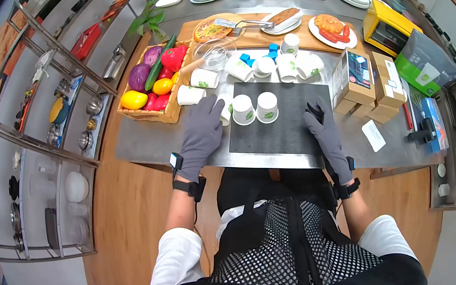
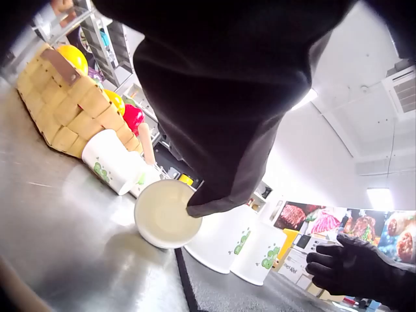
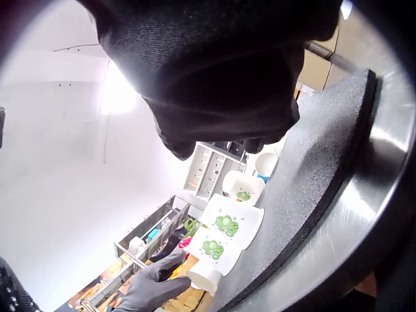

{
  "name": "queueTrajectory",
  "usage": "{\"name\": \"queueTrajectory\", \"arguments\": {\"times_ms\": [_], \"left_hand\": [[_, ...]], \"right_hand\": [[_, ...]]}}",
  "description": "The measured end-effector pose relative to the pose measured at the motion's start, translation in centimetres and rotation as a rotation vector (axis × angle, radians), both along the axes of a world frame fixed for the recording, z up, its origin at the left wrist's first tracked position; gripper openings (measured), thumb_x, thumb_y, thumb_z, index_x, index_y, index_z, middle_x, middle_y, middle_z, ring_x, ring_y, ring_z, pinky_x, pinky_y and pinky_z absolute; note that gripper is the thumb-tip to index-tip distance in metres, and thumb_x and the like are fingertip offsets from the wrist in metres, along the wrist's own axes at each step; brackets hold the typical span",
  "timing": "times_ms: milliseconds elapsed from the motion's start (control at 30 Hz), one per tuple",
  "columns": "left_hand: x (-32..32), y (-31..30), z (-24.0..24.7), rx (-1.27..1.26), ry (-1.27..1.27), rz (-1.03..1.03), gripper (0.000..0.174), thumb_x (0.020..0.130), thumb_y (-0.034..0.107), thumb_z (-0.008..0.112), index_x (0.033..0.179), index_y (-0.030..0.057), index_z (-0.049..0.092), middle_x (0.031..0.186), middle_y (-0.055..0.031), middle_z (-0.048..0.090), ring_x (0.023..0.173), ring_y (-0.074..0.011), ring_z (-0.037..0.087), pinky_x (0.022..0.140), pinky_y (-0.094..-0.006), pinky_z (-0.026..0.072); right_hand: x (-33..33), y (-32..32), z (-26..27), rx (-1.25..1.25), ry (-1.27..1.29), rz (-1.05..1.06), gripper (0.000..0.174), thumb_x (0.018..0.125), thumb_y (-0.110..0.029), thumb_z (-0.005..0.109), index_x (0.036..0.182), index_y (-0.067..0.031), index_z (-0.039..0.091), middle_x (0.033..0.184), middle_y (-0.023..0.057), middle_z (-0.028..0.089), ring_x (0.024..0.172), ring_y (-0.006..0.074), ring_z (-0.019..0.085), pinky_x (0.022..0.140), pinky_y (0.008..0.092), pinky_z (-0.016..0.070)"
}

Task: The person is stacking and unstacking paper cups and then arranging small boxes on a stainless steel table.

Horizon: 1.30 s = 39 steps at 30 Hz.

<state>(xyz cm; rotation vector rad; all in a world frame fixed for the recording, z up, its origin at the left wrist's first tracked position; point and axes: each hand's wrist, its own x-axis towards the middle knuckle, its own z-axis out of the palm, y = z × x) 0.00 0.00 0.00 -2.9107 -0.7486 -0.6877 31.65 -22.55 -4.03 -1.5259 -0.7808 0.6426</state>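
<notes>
Potentially, a loose pinch could drop the sideways white paper cup (image 2: 161,218) by the black rectangular mat (image 1: 280,135) | grey-gloved left hand (image 1: 200,133): touching it, hold can't be told | grey-gloved right hand (image 1: 326,134): fingers loosely curled, empty | hasty swing could topple two inverted green-printed white cups (image 1: 243,109)

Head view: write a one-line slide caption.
Gloved left hand touches a white cup beside two inverted cups on a black mat; right hand by its edge.

Material and finish
Tabletop (image 1: 144,141): glossy metal. Mat (image 1: 275,138): matt, rough. Cups (image 1: 243,109): smooth paper. Gloves (image 1: 201,132): matt cloth.
</notes>
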Motion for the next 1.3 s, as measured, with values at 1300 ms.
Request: {"name": "queueTrajectory", "arguments": {"times_ms": [1300], "left_hand": [[-0.8,-9.2,-3.9,-0.264,-0.436,-0.015,0.039,0.099,0.007,0.077,0.136,-0.0026,0.074,0.138,-0.0259,0.077,0.117,-0.0463,0.075,0.103,-0.0517,0.0598]], "right_hand": [[0.9,3.0,1.4,-0.127,-0.414,-0.034,0.082,0.088,-0.043,0.098,0.154,-0.0048,0.066,0.139,0.0178,0.080,0.124,0.0323,0.079,0.107,0.0450,0.0620]]}}
